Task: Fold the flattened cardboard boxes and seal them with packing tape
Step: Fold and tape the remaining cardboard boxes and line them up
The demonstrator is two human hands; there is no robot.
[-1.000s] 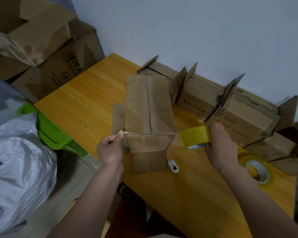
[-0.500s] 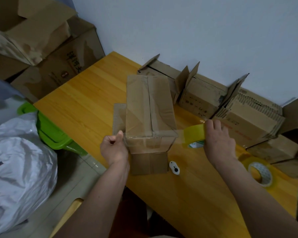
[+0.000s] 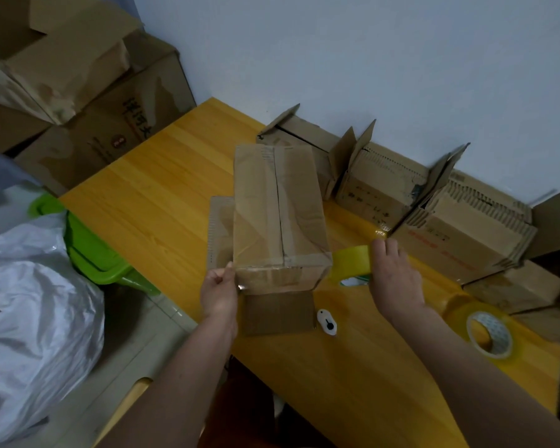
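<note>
The box [image 3: 280, 218] stands on the wooden surface [image 3: 149, 202]. The left hand [image 3: 219, 291] pinches the tape end onto its near corner. The right hand [image 3: 395, 279] grips the tape roll [image 3: 351, 263], now closer to the box than a moment ago (so the strip lies down). Cutting probably comes next.

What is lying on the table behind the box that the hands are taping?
Behind the box, a row of folded cardboard boxes with open flaps stands along the wall. The box hides part of the leftmost one; what those boxes hold cannot be seen.
</note>
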